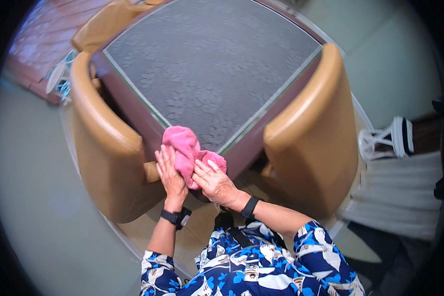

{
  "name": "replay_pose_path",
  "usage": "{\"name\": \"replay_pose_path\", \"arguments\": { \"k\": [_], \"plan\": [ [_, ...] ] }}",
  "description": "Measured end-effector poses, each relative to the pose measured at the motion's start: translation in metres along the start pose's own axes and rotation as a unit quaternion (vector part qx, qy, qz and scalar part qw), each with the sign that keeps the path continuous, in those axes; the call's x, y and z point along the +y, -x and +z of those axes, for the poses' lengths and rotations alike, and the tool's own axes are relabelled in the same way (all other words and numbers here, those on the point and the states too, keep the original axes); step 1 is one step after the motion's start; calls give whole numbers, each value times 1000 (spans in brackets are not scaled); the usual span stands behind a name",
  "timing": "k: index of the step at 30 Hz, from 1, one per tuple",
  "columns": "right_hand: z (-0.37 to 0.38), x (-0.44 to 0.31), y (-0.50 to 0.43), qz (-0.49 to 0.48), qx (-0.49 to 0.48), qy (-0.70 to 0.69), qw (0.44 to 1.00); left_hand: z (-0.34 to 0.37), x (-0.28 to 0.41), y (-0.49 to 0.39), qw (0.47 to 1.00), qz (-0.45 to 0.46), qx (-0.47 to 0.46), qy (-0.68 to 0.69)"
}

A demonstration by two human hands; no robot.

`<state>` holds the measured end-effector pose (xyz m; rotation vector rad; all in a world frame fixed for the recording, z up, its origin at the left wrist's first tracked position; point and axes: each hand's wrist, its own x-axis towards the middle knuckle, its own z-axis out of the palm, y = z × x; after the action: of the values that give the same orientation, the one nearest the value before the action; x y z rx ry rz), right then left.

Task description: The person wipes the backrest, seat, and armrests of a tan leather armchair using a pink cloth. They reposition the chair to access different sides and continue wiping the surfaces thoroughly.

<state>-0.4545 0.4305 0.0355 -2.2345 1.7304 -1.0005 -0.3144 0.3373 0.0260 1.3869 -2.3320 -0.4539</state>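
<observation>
A bunched pink cloth [185, 151] lies over the near corner of a square table with a grey textured top [214, 66]. Along its left side rests my left hand [170, 174], fingers stretched out and pressed to the fabric. My right hand [215, 181] holds the lower right part of the same cloth, its fingers laid across the folds. The table's dark maroon border [249, 155] runs out from the corner on both sides. Under the cloth, the corner itself is mostly hidden.
Tan padded chairs stand close at the left [100, 129] and right [314, 140], with another tan chair [103, 24] at the far left. A white-framed stool [386, 138] is at the right. Pale tiled floor [183, 236] shows below the table.
</observation>
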Motion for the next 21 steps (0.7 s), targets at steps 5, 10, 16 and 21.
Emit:
{"name": "replay_pose_path", "arguments": {
  "k": [5,10,16,21],
  "plan": [
    [-2,8,29,19,69,-17,997,0,26,23,997,41,-36,-61],
    [-12,13,68,155,120,-210,958,17,39,31,993,96,-55,-43],
    [-127,17,72,272,187,-510,794,-11,112,-14,974,175,20,144],
    [-229,39,62,58,337,-73,937,-38,210,-67,952,287,95,51]
  ]
}}
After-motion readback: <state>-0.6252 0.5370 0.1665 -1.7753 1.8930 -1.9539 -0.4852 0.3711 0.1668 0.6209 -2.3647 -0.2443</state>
